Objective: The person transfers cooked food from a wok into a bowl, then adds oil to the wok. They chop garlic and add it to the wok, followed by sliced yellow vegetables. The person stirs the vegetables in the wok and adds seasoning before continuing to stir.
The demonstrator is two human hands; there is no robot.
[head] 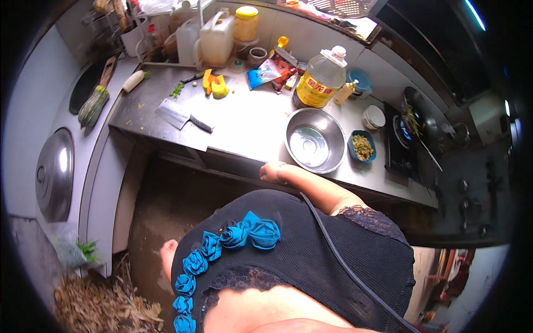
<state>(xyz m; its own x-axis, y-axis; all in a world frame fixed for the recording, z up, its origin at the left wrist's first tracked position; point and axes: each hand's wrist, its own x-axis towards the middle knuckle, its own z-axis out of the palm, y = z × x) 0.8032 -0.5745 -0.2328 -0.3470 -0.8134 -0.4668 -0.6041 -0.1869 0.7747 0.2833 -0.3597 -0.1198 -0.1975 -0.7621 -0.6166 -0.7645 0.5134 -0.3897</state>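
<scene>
My right hand [272, 172], with a bracelet at the wrist, is at the counter's front edge. Its fingers curl downward and I cannot tell whether they grip anything. Just beyond it stands a wide stainless steel basin [315, 140], its shiny bottom showing. My left hand [168, 248] hangs low beside my body above the dark floor, mostly hidden, its fingers unclear. On the counter left of the basin lies a cleaver [177, 114] with a black handle. Behind the cleaver are cut pumpkin pieces [215, 84] and chopped greens [177, 90].
A wok [420, 114] holding green food sits over a lit gas stove [399, 141] at right. Nearby are a blue container of chopped food [362, 146] and a large oil bottle [318, 79]. A metal lid [55, 175] and a green squash [93, 107] lie left; dry husks [104, 304] cover the floor.
</scene>
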